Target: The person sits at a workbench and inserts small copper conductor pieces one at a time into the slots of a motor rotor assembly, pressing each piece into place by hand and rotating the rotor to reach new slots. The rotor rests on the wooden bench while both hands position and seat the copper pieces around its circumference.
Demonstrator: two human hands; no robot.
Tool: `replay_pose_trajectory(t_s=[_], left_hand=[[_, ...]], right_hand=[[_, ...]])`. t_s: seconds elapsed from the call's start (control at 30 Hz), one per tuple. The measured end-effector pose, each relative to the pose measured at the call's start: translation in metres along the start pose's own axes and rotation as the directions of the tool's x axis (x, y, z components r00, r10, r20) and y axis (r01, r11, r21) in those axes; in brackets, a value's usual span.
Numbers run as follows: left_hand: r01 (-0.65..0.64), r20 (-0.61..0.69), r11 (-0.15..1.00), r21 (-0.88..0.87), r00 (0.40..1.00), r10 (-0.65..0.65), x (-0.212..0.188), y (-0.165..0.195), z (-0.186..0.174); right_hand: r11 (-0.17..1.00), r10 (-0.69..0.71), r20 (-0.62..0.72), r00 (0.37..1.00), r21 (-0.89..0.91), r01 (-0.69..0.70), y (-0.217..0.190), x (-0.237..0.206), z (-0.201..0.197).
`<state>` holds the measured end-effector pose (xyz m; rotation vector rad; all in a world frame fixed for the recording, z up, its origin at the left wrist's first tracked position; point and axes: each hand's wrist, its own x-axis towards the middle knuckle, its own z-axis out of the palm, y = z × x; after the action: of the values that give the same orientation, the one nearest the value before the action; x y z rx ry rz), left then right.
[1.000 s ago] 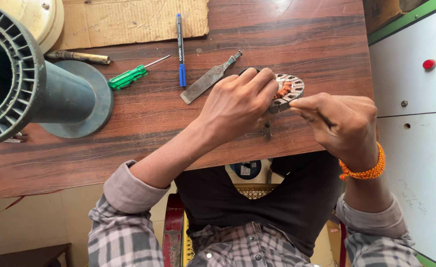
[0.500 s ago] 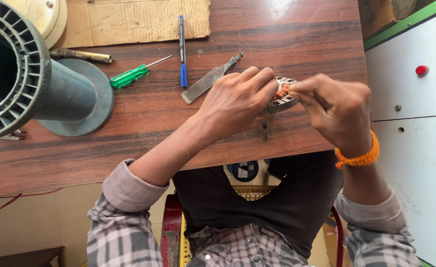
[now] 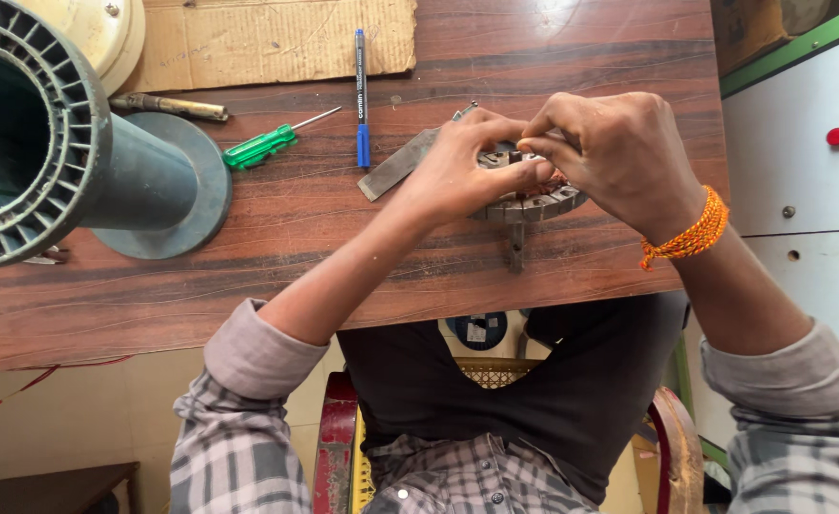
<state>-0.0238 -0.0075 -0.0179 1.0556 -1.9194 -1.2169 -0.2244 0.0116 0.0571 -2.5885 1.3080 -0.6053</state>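
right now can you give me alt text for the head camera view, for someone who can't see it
Seen from above, a person's left hand and right hand work together on a round slotted metal motor core on a wooden table. To the left lie a flat metal blade, a blue pen, a green screwdriver and a large teal finned housing.

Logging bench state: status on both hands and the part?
Left hand and right hand both grip round slotted metal core on wooden table. Flat metal blade beside it, not obstructing.
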Motion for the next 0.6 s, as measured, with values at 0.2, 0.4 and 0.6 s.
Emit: replay_pose_trajectory(t_s=[0.2,0.4,0.6], left_hand=[[0.166,0.255,0.901,-0.401,0.965,-0.064,0.01,-0.023,-0.004],[-0.082,0.342,0.961,-0.263,0.924,0.172,0.016,-0.026,-0.036],[-0.126,0.348,0.961,-0.248,0.914,0.21,0.016,-0.021,-0.038]], right_hand=[[0.999,0.052,0.025,0.998,-0.001,-0.052,-0.01,0.012,-0.009],[0.949,0.186,0.24,0.953,0.206,-0.238,-0.035,-0.002,-0.027],[0.967,0.13,0.09,0.987,0.21,-0.147,-0.06,-0.028,-0.026]])
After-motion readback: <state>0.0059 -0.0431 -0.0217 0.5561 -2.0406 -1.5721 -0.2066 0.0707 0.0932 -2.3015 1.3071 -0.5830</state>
